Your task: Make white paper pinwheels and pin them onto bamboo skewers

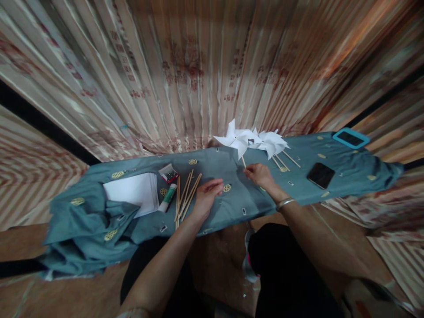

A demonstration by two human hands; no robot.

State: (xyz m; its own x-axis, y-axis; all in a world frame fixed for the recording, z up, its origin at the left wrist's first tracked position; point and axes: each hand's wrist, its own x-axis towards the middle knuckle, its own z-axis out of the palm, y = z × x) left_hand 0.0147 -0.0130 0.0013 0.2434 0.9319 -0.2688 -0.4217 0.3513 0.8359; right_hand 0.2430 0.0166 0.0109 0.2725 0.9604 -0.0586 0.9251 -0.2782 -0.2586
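My right hand pinches the wooden stick of a white paper pinwheel, its fingers closed low on the stick. The held pinwheel is upright above the cloth, with a small pin head at its centre. Just right of it, several finished white pinwheels lie overlapping, their sticks pointing toward me. Over the middle of the cloth is my left hand, fingers stretched to the right and nothing visible in them. Beside that hand lie several loose wooden sticks.
On the patterned green cloth to the left are a stack of white paper, a glue stick and a small box of pins. At the right lie a dark phone and a blue-framed device. A pleated curtain hangs behind.
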